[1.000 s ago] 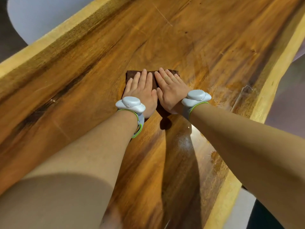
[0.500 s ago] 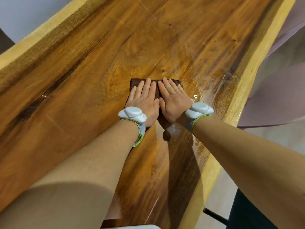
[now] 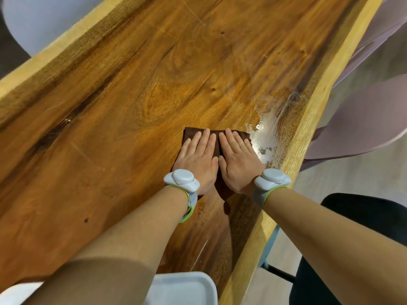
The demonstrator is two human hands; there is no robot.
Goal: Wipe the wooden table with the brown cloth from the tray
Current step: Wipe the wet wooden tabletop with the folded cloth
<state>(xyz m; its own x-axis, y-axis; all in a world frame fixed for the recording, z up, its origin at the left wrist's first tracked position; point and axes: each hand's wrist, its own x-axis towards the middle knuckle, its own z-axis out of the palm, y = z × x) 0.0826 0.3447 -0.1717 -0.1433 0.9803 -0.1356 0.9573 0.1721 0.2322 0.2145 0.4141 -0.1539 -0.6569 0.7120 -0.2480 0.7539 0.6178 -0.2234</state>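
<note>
Hands flat, we press the brown cloth (image 3: 220,143) onto the wooden table (image 3: 123,119), not far from its right edge. Our left hand (image 3: 198,158) lies palm down on the left part of the cloth, fingers (image 3: 206,138) straight and close together, gripping nothing, only bearing down. Our right hand (image 3: 239,161) lies the same way on the right part, fingers spread only slightly, thumb beside the left thumb so that the two hands nearly touch along their inner sides. The cloth shows beyond our fingertips as a dark folded band, again in the narrow gap between the hands, and as a point poking out below our wrists toward the near edge; most of it is covered by our palms. Just right of the cloth, between it and the pale right edge of the tabletop, we see a wet, shiny patch (image 3: 267,130) with broken margins. Each wrist carries a grey band with a green rim, the left wristband (image 3: 181,179) and the right wristband (image 3: 272,179). At the near edge, between our forearms, a white tray (image 3: 187,287) rests on the tabletop. Beyond the right edge stand a mauve chair (image 3: 361,119) and a black seat (image 3: 361,212).
</note>
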